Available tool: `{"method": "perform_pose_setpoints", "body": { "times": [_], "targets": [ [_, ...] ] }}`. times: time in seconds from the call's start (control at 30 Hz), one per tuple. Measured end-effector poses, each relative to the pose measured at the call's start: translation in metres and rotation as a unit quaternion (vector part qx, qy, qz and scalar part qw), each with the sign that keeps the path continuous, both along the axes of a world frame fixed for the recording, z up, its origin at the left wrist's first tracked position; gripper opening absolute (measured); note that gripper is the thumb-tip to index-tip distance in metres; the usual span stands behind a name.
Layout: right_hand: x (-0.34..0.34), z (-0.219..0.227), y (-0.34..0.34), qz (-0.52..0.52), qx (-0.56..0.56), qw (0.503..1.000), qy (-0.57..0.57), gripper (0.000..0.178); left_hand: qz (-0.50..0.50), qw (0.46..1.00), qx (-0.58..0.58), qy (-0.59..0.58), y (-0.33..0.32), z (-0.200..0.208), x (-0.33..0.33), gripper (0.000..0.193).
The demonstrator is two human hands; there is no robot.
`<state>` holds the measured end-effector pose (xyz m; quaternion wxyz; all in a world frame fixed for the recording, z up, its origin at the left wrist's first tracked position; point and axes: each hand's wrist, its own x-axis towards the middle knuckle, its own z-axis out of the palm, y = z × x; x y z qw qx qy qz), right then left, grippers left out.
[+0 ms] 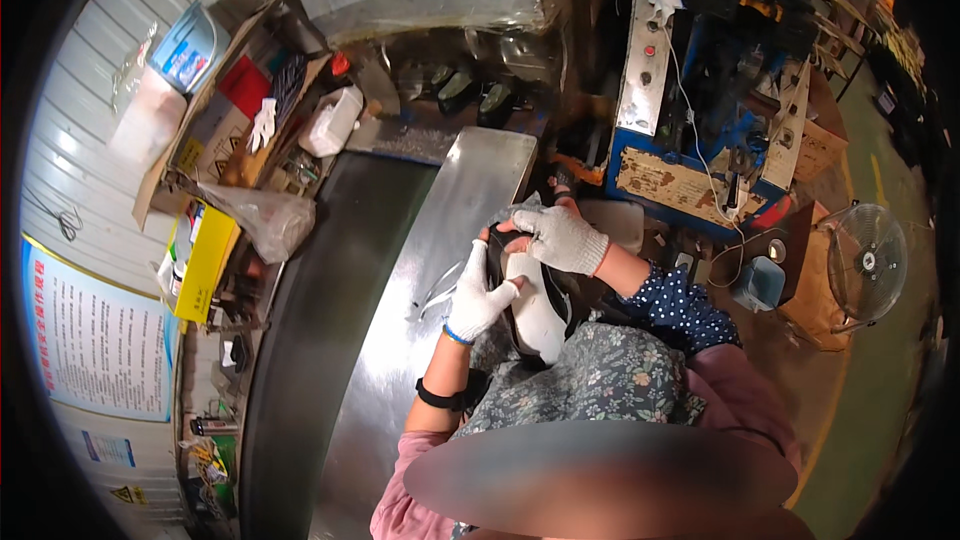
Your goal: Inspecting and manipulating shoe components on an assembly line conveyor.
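Note:
A black shoe [541, 312] with a white, sole-shaped underside facing up lies over my lap, its toe pointing away from me. My left hand [479, 292], in a white knit glove, grips its left side, with the thumb over the white face. At the far end my right hand [566, 239], also gloved, has its fingers closed on the dark rim. The bare fingertips poke out of the gloves. Dark material at the toe is partly hidden by the fingers.
A metal bench [400, 340] runs beside my left arm, with a dark conveyor belt [310, 340] beyond it. Dark shoes [458, 92] stand at the far end. A blue-framed machine [680, 175], a plastic container [758, 283] and a fan [866, 262] stand to the right.

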<state>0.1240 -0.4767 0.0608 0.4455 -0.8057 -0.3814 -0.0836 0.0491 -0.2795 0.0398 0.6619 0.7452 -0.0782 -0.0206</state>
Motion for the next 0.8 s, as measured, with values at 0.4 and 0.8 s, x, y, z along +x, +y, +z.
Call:
{"method": "perform_pose_setpoints", "body": {
  "times": [0.4, 0.8],
  "targets": [
    [-0.056, -0.076, -0.031, -0.112, 0.1, 0.954, 0.259, 0.034, 0.051, 0.981, 0.165, -0.093, -0.012, 0.005, 0.051, 0.07],
    [-0.056, -0.087, -0.003, -0.156, -0.098, 0.939, 0.29, 0.046, 0.134, 0.987, -0.057, 0.071, -0.027, -0.014, 0.021, 0.045]
  ]
}}
